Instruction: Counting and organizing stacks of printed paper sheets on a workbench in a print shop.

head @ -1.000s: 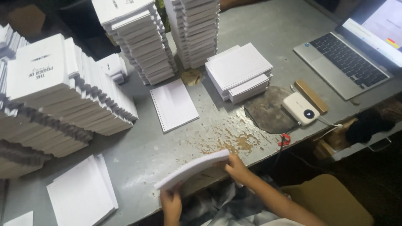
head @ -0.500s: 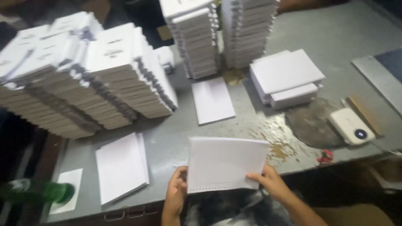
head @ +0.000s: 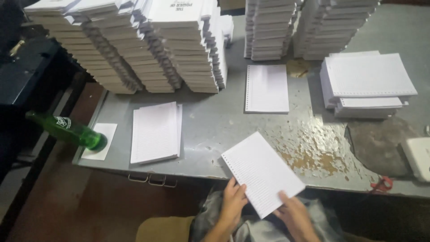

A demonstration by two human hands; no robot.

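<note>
At the near edge of the grey metal table, both hands hold one bundle of lined, punched sheets, which lies tilted with its lower part over the person's lap and its upper corner above the table edge. The left hand grips the lower left edge, with the fingers closed on the paper near the row of punched holes; the right hand pinches the lower right edge, thumb on top. The bundle looks thin and light, so it will probably bend if it is held by only one corner, and the loose sheets may slide against each other; I think a grip on two opposite edges, as now, keeps them together best. The punched side seems the weakest place, because the holes can tear. On the table, well apart from the hands, lie a flat pile of lined sheets to the left, a single punched pad in the middle, and a thicker pile to the right. Behind them stand tall stacks of white booklets. A green glass bottle lies at the left corner of the table, touching a small white card.
</note>
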